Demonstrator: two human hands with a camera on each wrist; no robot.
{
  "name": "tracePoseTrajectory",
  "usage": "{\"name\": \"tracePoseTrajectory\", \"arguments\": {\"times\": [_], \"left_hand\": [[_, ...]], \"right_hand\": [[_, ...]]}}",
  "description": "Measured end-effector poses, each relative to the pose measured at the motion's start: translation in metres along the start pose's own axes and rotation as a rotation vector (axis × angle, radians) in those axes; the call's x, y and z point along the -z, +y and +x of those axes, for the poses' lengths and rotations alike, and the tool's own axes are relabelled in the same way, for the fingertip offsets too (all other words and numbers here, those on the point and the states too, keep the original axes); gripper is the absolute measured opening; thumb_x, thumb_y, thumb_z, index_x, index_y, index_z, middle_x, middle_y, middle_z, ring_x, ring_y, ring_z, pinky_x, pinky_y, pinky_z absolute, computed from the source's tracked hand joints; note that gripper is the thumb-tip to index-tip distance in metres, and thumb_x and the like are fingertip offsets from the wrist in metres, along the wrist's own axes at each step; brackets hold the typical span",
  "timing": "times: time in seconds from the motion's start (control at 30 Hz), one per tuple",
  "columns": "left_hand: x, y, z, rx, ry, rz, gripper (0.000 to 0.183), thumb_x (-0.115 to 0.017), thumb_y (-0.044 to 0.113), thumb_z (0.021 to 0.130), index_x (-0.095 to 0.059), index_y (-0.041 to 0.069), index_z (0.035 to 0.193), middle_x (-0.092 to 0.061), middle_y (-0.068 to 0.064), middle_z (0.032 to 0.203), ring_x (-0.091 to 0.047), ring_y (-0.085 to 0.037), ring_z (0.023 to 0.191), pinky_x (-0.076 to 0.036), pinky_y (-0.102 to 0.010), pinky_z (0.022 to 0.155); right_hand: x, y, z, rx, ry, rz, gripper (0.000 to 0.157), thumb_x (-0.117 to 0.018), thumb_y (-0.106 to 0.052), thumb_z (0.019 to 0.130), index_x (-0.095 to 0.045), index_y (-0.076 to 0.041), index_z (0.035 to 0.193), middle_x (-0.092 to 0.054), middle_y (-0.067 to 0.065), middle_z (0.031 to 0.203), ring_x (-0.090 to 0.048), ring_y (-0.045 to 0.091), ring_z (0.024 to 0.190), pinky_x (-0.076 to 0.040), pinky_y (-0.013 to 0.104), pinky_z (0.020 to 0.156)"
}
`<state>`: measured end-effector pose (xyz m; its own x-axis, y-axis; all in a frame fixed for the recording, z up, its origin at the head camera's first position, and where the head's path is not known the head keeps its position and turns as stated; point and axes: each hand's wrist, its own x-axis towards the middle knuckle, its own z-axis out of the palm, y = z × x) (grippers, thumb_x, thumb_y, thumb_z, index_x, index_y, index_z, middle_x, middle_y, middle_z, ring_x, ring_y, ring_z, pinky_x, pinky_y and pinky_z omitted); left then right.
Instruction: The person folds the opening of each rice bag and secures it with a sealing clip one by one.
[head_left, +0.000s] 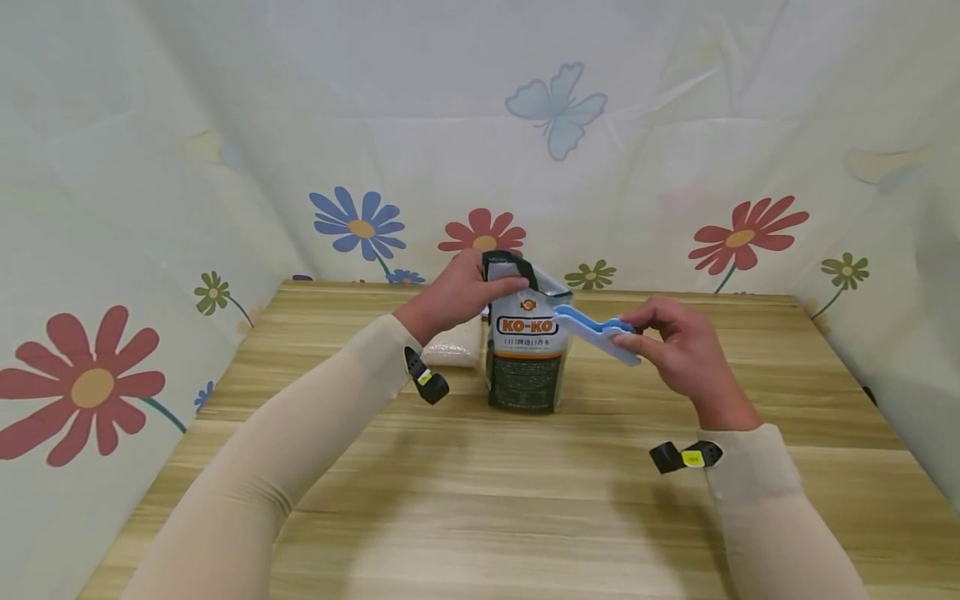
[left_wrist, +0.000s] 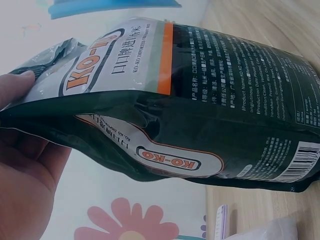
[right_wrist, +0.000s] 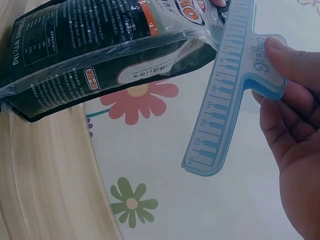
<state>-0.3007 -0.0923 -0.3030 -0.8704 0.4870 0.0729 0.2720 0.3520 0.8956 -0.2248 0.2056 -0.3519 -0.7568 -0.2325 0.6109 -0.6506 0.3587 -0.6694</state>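
Observation:
A green and silver KO-KO rice bag (head_left: 525, 379) stands upright on the table, its top folded over. My left hand (head_left: 455, 293) grips the bag's top left corner, thumb across the front and fingers behind, as the left wrist view (left_wrist: 27, 195) also shows. Between thumb and fingers my right hand (head_left: 678, 354) pinches the handle of a blue clip (head_left: 596, 333) with a long ruler-like bar printed with piano keys. In the right wrist view the clip (right_wrist: 220, 100) overlaps the bag's top edge; whether they touch, I cannot tell.
Behind the bag to the left lies a clear packet of pale grains (head_left: 453, 346) on the wooden table (head_left: 480, 517). A flower-printed cloth (head_left: 420, 108) hangs along the table's back and sides.

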Motion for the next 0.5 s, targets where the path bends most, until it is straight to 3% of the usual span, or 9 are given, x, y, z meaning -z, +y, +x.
{"name": "tracePoseTrajectory", "arguments": {"times": [0.23, 0.5], "left_hand": [[0.0001, -0.0013, -0.0011, 0.002, -0.019, -0.022, 0.026, -0.069, 0.033, 0.09, -0.068, 0.016, 0.11, -0.071, -0.007, 0.097, -0.068, -0.022, 0.089, -0.056, -0.036, 0.082], [-0.0002, -0.0003, -0.0019, -0.015, -0.015, -0.03, 0.027, -0.07, 0.029, 0.09, -0.068, 0.013, 0.111, -0.07, -0.008, 0.099, -0.067, -0.023, 0.09, -0.055, -0.036, 0.084]], "right_hand": [[0.0013, 0.0008, 0.003, 0.006, 0.073, 0.005, 0.018, -0.072, 0.015, 0.075, -0.072, 0.003, 0.089, -0.065, -0.01, 0.081, -0.058, 0.004, 0.068, -0.048, 0.014, 0.064], [0.0033, 0.0024, 0.0052, 0.024, 0.122, 0.021, 0.017, -0.071, 0.018, 0.075, -0.072, 0.006, 0.086, -0.064, -0.011, 0.076, -0.056, 0.004, 0.064, -0.046, 0.014, 0.059]]}}
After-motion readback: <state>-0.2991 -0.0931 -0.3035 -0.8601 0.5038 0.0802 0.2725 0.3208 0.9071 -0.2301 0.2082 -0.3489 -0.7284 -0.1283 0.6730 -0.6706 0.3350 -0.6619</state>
